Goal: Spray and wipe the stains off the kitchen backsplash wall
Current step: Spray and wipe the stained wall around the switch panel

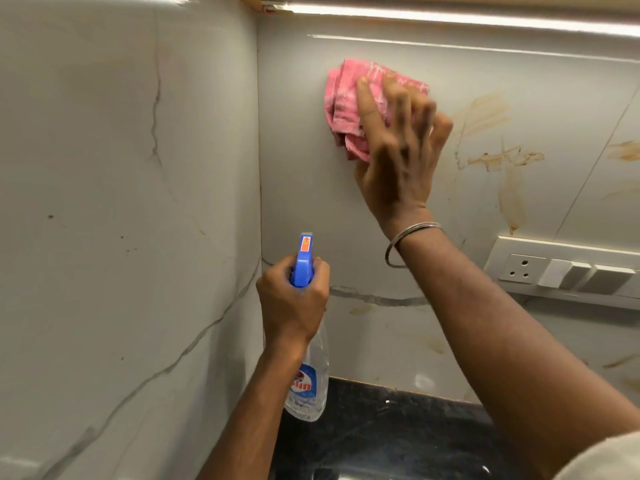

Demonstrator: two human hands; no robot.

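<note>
- The left hand (292, 299) has its grip closed tight around the neck of the spray bottle (306, 372), low down near the corner where two walls meet. The nozzle points up and toward the wall. A squeeze now could wet the right arm and not the stains.
- The bottle hangs over the dark bench (381, 427). If wet fingers slip, it could drop and bang down there.
- The right hand (401, 147) presses the pink cloth (346, 105) flat on the backsplash wall (346, 220), high up, fingers spread over it — the hand looks blurry, so I think it is rubbing. The cloth is bunched up and could slide out from under the fingers.
- The brown stains (498, 157) sit just to the right of the cloth. A dirty cloth could smear them wider.
- The socket and switch plate (568, 271) is under the stains — spray or drips running down could get into it, and that is not safe.
- Count: two hands, one bottle, one cloth, one bangle (408, 244), one switch plate, and several stains, more than five.
</note>
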